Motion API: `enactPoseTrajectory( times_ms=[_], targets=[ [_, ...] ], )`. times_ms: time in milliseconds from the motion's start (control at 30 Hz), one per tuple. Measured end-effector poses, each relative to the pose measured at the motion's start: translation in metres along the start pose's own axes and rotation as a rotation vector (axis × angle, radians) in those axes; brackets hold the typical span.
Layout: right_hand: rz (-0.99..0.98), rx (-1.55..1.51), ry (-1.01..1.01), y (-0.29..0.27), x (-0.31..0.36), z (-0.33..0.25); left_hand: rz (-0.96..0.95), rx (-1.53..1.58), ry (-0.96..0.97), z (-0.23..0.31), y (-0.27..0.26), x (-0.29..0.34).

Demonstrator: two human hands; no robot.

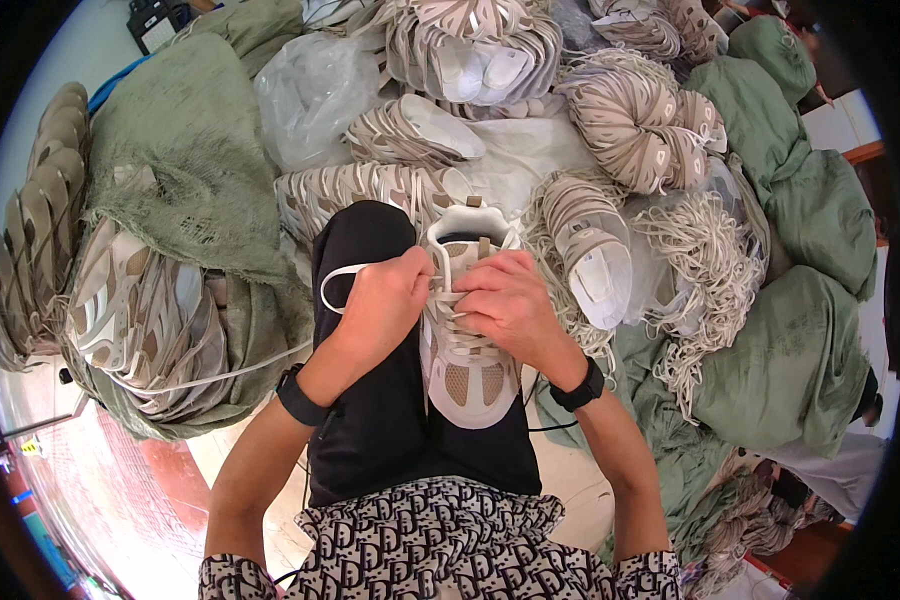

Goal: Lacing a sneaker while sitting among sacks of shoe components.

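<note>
A beige and white sneaker rests on my thighs, its toe toward me and its collar pointing away. My left hand is closed at the left edge of the lacing, pinching a white shoelace that bows out in a loop to the left. From the other side my right hand curls its fingers over the sneaker's lacing and grips it there. Both hands touch the upper below the tongue. My fingertips hide part of the eyelets.
Bundled shoe uppers and tied stacks lie ahead. A tangle of laces hangs at right beside green sacks. On the left, a green woven sack partly covers more uppers. Clear plastic lies behind.
</note>
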State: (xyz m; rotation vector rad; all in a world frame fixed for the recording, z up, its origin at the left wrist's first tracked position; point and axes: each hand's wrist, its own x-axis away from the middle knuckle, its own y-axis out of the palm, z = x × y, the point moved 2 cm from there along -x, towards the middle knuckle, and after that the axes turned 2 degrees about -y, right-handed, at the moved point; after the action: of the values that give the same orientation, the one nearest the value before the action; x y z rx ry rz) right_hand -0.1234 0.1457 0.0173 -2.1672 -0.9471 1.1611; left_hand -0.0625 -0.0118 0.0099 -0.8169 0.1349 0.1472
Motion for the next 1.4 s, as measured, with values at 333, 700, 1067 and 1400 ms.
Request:
enactPoseTrajectory(
  times_ms=[333, 700, 1067, 1400],
  targets=[
    [-0.039, 0.058, -0.046, 0.000, 0.004, -0.006, 0.119, -0.600, 0.277, 0.020, 0.012, 0.007],
    [0.036, -0.790, 0.803, -0.050, 0.032, 0.022, -0.543, -0.530, 0.125, 0.023, -0.015, -0.035],
    [0.400, -0.630, 0.786, -0.139, 0.063, 0.023, -0.589, -0.682, 0.365, 0.044, -0.011, -0.050],
    [0.099, 0.112, 0.257, -0.029, 0.024, 0.030, -0.093, 0.827, -0.237, 0.087, -0.055, -0.089]
  ],
)
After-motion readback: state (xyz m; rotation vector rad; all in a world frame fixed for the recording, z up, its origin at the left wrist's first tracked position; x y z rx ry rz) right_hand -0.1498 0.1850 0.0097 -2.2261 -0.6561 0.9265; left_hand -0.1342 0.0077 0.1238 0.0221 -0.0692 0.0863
